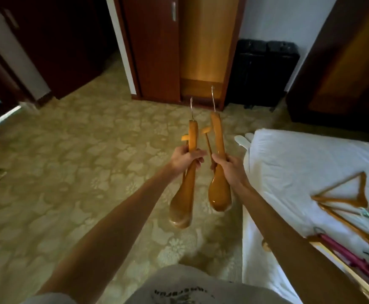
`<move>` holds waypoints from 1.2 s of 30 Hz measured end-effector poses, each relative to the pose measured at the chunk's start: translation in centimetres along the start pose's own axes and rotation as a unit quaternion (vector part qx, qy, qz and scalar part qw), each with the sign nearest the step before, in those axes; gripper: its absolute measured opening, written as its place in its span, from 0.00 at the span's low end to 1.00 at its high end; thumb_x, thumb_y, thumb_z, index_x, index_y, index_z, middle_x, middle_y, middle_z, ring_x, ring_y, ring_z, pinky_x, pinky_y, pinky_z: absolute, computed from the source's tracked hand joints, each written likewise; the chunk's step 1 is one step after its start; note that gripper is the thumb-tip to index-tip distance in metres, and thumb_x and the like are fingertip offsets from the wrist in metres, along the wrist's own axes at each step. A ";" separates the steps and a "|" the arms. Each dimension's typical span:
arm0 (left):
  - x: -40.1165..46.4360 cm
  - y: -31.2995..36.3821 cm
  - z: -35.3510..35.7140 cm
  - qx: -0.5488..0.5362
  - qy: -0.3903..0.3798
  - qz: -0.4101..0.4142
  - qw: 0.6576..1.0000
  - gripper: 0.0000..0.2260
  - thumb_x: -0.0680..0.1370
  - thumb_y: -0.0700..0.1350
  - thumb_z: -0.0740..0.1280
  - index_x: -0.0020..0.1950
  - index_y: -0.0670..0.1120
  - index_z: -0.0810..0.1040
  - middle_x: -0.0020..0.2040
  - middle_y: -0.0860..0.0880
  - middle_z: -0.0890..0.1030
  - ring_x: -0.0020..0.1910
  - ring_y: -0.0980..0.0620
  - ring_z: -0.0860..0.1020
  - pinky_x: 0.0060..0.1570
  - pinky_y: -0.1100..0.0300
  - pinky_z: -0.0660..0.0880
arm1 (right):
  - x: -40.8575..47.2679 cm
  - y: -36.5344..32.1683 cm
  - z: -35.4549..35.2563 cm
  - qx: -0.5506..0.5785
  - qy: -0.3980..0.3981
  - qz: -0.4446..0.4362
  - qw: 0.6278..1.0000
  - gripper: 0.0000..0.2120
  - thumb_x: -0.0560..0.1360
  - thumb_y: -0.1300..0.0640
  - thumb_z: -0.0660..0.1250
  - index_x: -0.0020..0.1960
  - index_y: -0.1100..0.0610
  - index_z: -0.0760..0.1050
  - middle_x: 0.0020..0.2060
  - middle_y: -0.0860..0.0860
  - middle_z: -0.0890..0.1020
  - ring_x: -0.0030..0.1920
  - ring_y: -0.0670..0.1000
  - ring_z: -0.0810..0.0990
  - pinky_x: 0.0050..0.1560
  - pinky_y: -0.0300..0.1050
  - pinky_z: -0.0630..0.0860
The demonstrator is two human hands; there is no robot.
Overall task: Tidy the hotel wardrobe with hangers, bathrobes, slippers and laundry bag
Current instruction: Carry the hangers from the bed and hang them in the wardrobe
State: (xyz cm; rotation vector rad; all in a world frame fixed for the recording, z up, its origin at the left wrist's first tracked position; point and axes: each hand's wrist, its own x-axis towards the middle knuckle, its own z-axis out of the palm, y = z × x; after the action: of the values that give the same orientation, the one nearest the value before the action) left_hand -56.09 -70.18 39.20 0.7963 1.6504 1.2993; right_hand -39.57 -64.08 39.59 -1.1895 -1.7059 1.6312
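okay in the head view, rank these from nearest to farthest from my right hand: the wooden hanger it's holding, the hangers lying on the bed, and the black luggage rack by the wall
From the right hand:
1. Wooden hanger, gripped in that hand.
2. Hangers on the bed, to its right on the white sheet.
3. Black luggage rack, ahead against the wall, beside the open wardrobe.

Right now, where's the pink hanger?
In the head view, the pink hanger lies lower right on the bed, beside the wooden hangers.
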 end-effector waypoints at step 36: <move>79.3 21.2 -30.1 -0.064 0.010 0.030 0.997 0.13 0.78 0.44 0.72 0.54 0.33 0.82 0.39 0.43 0.82 0.35 0.50 0.78 0.37 0.59 0.77 | 82.4 -26.2 17.4 0.009 -0.022 -0.037 0.999 0.12 0.78 0.47 0.69 0.49 0.56 0.83 0.38 0.53 0.85 0.40 0.53 0.81 0.54 0.63 0.78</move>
State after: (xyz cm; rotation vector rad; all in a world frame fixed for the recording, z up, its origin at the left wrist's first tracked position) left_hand -117.35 -7.92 43.15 0.7623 1.5513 1.4445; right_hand -101.61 -1.52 44.44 -1.0769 -1.7363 1.6358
